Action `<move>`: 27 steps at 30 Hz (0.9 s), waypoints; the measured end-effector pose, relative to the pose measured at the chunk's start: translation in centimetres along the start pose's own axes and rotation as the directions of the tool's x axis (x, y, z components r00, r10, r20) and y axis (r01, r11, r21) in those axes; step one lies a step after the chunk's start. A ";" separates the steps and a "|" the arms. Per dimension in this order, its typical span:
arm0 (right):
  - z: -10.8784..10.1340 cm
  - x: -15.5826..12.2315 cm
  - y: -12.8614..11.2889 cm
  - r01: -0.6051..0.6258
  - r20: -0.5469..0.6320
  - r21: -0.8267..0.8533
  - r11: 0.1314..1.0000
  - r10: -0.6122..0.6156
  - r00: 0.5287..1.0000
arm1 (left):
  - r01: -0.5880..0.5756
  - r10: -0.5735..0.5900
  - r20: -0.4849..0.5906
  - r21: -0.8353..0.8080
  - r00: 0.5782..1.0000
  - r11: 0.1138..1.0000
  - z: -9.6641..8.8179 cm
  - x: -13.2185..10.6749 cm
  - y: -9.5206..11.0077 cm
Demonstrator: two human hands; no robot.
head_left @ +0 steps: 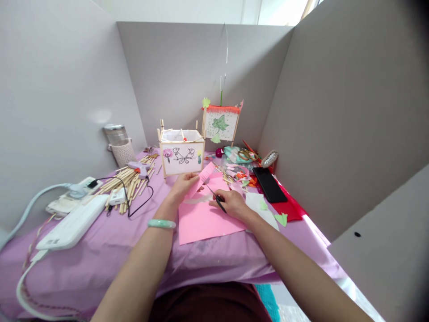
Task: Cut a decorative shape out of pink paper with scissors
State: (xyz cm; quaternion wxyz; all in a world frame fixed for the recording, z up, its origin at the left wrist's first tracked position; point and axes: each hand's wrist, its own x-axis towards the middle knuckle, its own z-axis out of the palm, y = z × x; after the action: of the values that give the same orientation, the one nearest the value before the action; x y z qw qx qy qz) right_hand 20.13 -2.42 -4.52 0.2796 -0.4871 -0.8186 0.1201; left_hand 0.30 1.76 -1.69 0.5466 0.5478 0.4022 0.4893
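Observation:
My left hand [182, 184] pinches a piece of pink paper [206, 175] and lifts it off the table; a green bangle sits on that wrist. My right hand [231, 203] is closed around black scissors [216, 197], whose blades point into the raised pink piece. Under both hands lies a larger pink paper sheet [206, 221] on the purple tablecloth [100, 250]. Just behind my hands stands a small paper lantern [182, 154] with a wooden stick frame and a drawing on its front.
A second lantern [220, 123] with a green leaf stands at the back. Wooden sticks [129, 183], a glue gun [139, 167], a power strip [72, 226] and cables lie left. A black phone [269, 184], red paper and scraps lie right. Grey partition walls surround the table.

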 end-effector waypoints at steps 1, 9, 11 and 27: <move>0.0 0.0 0.0 0.000 -0.002 -0.006 1.000 0.000 1.000 | -0.001 0.001 0.005 0.001 1.000 1.000 -0.1 0.1 -0.1; -0.4 0.0 -0.3 -0.043 -0.009 -0.030 0.999 0.042 0.999 | -0.007 0.005 0.061 0.023 0.998 1.000 -0.4 -0.1 -0.1; -0.4 0.0 -0.4 -0.049 -0.002 -0.023 0.999 0.049 0.999 | -0.007 0.005 0.070 0.030 0.998 1.000 -0.4 -0.1 -0.1; -0.3 0.0 -0.3 -0.035 0.000 0.013 0.999 0.035 0.999 | 0.010 -0.011 0.092 0.015 0.996 1.000 -0.3 -0.3 0.0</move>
State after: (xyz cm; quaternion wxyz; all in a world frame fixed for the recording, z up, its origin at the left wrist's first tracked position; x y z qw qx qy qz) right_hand 20.11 -2.59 -4.19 0.2805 -0.4996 -0.8092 0.1303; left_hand -0.03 1.57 -1.77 0.5631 0.5716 0.3830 0.4577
